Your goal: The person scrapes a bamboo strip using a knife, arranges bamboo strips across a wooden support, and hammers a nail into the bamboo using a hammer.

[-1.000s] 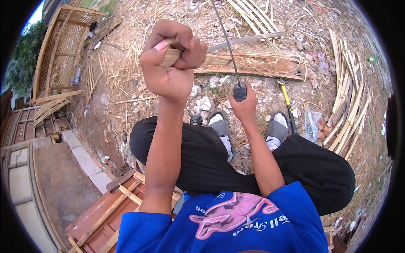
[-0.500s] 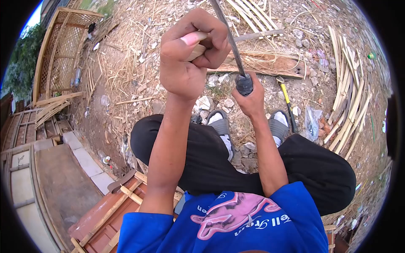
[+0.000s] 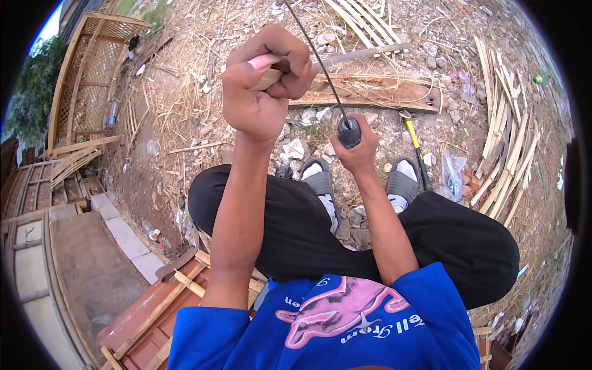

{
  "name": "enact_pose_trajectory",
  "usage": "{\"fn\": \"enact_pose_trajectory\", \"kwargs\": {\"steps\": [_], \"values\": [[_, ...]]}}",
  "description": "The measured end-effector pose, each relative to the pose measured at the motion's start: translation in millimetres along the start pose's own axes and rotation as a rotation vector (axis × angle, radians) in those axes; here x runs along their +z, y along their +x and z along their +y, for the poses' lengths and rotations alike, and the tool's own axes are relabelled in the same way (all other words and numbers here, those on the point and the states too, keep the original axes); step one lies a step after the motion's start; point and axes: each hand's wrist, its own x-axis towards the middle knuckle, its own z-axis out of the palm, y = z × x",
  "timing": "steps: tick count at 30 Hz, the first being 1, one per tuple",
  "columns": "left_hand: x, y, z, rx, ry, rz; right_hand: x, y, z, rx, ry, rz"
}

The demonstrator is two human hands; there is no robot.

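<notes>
My left hand [image 3: 262,83] is raised at upper centre, its fingers wrapped round a pale bamboo strip [image 3: 267,79]. The strip points away from me, so most of it is hidden by the fist. Lower and to the right, my right hand [image 3: 359,148] grips a machete by its dark wrapped handle [image 3: 349,134]. Its long thin blade [image 3: 322,65] is turned nearly edge-on and slants up to the left, passing just right of my left fist. Beyond both hands a wooden plank [image 3: 394,92] lies on the ground with thin shavings on it.
Split strips [image 3: 509,135] lie in a pile at right, and more strips [image 3: 361,24] lie at the top. A yellow-and-black-handled tool [image 3: 414,139] rests by my right sandal [image 3: 402,184], next to a clear plastic bag [image 3: 453,176]. A lattice panel [image 3: 95,80] stands at far left.
The machete's blade has turned from showing its flat to nearly edge-on, and its tip leans further left. Both hands have shifted slightly left; the right is a little lower. Both grips are unchanged.
</notes>
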Motion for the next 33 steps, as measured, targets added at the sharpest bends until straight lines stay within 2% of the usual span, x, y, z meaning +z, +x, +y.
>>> {"fn": "enact_pose_trajectory", "kwargs": {"steps": [3, 5, 9, 13, 17, 20, 25, 29, 33], "values": [[-6, 1, 0, -0.002, -0.089, -0.009, -16, -26, 50, 0.28, -0.142, -0.07], [8, 0, -1, -0.022, -0.009, -0.006, -31, -44, 89, 0.409, -0.342, -0.115], [26, 11, -6, -0.091, 0.094, -0.039, -37, -53, 90, 0.542, -0.31, -0.099], [23, 16, -9, -0.084, 0.068, -0.028, -26, -24, 56, 0.48, -0.278, -0.1], [21, 12, -6, -0.08, 0.073, 0.017, -12, -1, 32, 0.291, -0.152, -0.067], [17, 6, -6, -0.066, 0.035, 0.019, -3, -6, 37, 0.3, -0.122, -0.037], [13, 3, -5, -0.05, 0.008, -0.018, -14, -64, 109, 0.487, -0.364, -0.045], [20, 3, -4, -0.089, 0.07, 0.018, -36, -90, 129, 0.601, -0.465, -0.123], [25, 3, -3, -0.14, 0.063, 0.008, -29, -87, 142, 0.592, -0.499, -0.137]]}}
